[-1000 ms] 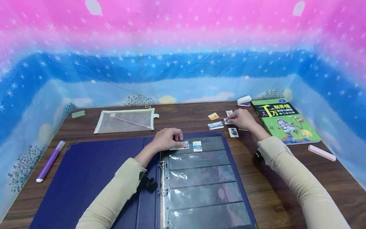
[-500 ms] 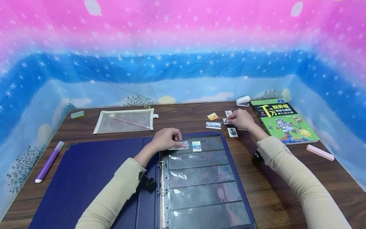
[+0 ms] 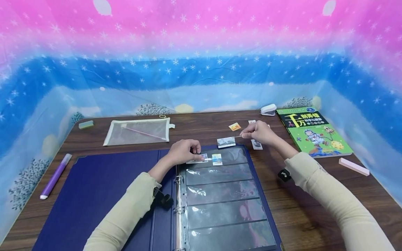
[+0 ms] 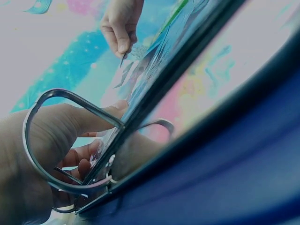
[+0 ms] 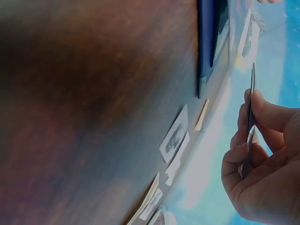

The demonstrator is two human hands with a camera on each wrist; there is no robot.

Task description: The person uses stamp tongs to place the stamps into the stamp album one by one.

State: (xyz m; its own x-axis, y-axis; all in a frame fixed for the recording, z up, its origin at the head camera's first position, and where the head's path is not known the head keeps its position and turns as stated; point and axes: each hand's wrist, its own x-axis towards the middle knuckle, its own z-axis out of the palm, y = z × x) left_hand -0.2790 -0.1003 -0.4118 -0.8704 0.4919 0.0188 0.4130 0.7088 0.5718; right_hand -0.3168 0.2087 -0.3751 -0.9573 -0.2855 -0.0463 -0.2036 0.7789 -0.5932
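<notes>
- The head view looks forward and down from above the table (image 3: 295,216), far enough back to take in the open binder (image 3: 94,188), both arms and the cloth (image 3: 201,69) behind.
- The left wrist view sits very close to a metal ring (image 4: 89,107) and the left hand (image 4: 70,136), tilted, facing across the page towards the right hand (image 4: 123,28).
- The right wrist view looks sideways along the tabletop, close behind the tweezers (image 5: 251,112).
- Head and right wrist views share the tweezers, loose stamps (image 5: 176,133) and binder corner.
</notes>
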